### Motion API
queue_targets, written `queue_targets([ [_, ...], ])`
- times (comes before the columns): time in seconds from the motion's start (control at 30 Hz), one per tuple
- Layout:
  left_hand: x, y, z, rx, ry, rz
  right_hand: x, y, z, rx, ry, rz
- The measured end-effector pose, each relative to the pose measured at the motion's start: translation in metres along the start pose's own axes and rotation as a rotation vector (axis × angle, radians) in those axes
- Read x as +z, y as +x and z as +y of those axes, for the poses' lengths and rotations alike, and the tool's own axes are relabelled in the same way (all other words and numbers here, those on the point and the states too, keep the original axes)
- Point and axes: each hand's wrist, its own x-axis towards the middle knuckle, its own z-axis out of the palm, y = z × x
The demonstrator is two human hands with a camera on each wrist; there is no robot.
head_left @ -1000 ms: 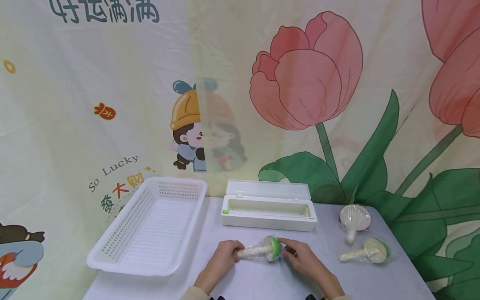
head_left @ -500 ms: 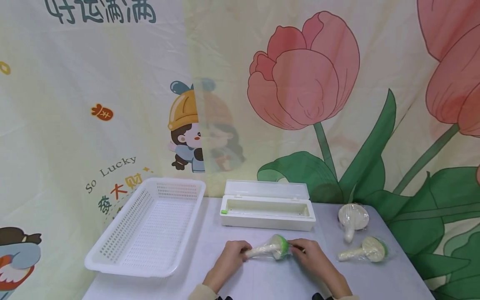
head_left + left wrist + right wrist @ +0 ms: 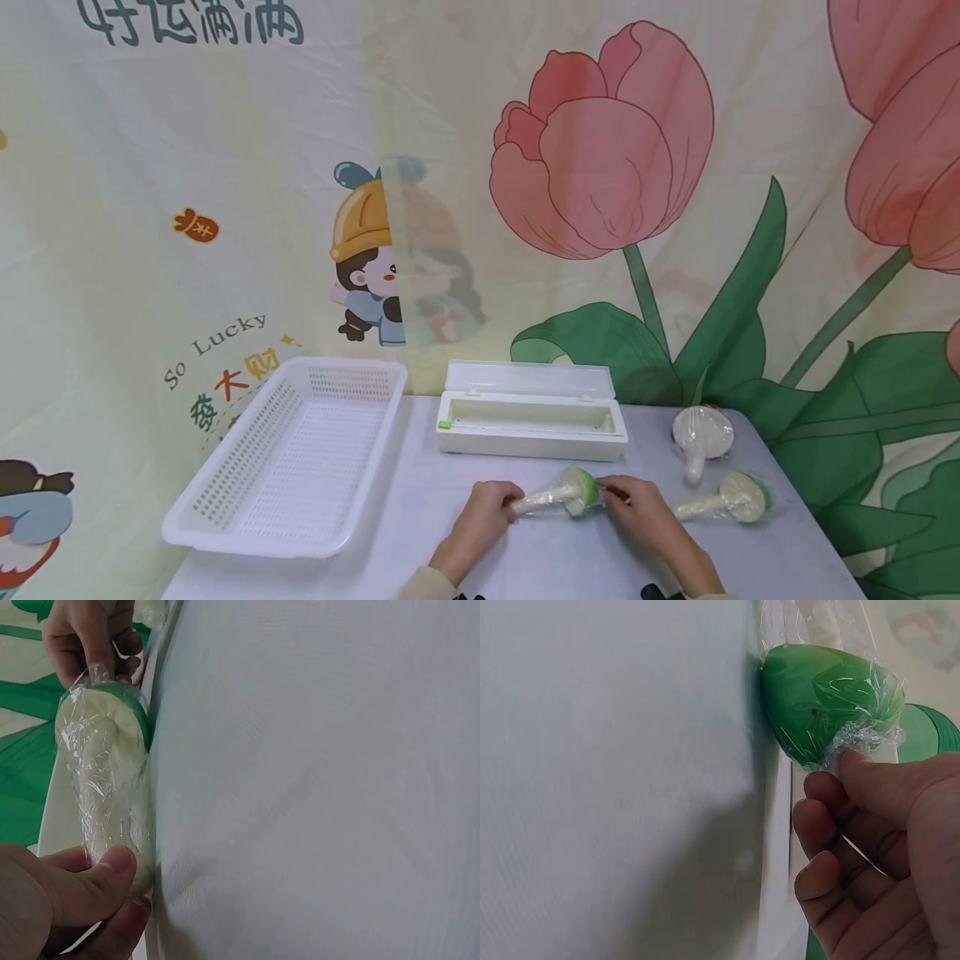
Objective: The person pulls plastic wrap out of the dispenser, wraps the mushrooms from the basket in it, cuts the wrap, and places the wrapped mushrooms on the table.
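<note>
A mushroom (image 3: 558, 493) with a green cap and a cream stem, wrapped in clear plastic, lies across between my two hands, its cap to the right. My left hand (image 3: 483, 517) pinches the end of the stem between thumb and fingers; the left wrist view shows the thumb (image 3: 112, 874) on top of the wrap. At the cap end, my right hand (image 3: 641, 512) pinches the gathered clear plastic wrap (image 3: 859, 739) with thumb and forefinger. The other fingers of that hand are curled below it.
To the left stands a white perforated basket (image 3: 363, 467). Behind the hands is a long white box (image 3: 532, 444) with its clear lid (image 3: 528, 379) raised. Two more wrapped mushrooms, one pale (image 3: 703, 433) and one green-capped (image 3: 738, 498), lie at the right on the table (image 3: 420, 479).
Both hands and the mushroom between them have moved to the right together. The head view has turned slightly right. The basket, box and other mushrooms stay put.
</note>
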Motion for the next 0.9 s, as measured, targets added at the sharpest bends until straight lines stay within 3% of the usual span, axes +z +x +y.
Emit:
queue_targets([
  [0.27, 0.016, 0.009, 0.014, -0.064, 0.016, 0.007, -0.013, 0.0, 0.007, 0.062, -0.021, 0.008],
  [0.47, 0.023, 0.013, 0.023, -0.078, -0.047, 0.0, -0.021, 0.0, 0.012, 0.079, -0.041, -0.014],
  [0.73, 0.03, 0.02, 0.028, -0.022, -0.087, -0.015, -0.032, 0.008, 0.014, 0.2, -0.079, -0.096],
  [0.9, 0.036, 0.025, 0.033, 0.027, -0.087, -0.022, -0.039, 0.011, 0.019, 0.198, -0.132, -0.092],
])
